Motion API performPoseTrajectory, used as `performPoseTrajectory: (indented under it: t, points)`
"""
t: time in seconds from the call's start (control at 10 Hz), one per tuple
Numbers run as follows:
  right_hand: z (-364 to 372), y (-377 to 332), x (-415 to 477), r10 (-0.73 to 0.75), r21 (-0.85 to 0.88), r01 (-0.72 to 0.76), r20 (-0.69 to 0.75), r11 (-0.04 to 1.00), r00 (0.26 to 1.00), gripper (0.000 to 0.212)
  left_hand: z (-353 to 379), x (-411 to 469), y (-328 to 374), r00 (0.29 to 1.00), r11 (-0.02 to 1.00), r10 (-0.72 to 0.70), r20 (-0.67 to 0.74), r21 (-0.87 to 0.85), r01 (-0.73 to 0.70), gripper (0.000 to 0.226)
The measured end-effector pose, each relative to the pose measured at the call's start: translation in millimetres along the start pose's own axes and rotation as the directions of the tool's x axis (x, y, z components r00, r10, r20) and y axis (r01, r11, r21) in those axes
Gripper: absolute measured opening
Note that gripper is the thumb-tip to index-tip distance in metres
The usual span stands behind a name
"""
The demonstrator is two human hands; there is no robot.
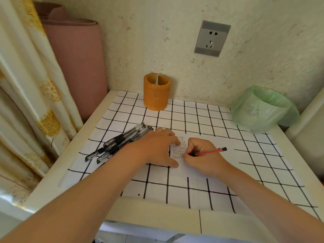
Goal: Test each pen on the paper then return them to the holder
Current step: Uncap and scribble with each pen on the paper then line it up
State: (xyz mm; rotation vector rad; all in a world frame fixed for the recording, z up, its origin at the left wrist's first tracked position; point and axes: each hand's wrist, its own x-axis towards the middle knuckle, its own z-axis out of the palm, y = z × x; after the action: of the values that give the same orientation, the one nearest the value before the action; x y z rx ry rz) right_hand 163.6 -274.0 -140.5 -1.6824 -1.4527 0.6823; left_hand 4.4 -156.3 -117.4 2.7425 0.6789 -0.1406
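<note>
Red-barrelled pen with a black end cap sits in the right hand, grip clenched around its lower barrel, fingers curled, tip down on the paper; the capped end points off to the right, barrel lying low. Small white sheet of paper lies on the counter, rows of small black and red marks showing between the two hands. Left hand lies flat, grip released, fingers straight, fingertips on the sheet's left part, thumb spread toward the near edge. Bundle of clear-barrelled pens with black caps lies loose on the counter just left of the left hand, roughly parallel, capped ends toward the near left, far ends partly hidden by the wrist. Orange cylindrical holder with a central divider stands upright at the back by the wall, well apart from the pens. White counter carries a white cover with a black grid. Small bin lined with a pale green bag at back right. Grey wall socket above. Pink rolled mat and floral cream curtain stand to the left.
</note>
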Motion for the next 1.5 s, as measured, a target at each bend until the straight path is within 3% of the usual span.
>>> performPoseTrajectory:
  t: [1.5]
  points:
    - [0.8, 2.2, -1.0, -0.008, 0.033, 0.007, 0.038, 0.999, 0.999, 0.022, 0.4, 0.1, -1.3, 1.000, 1.000, -0.006, 0.010, -0.020, 0.006, 0.080]
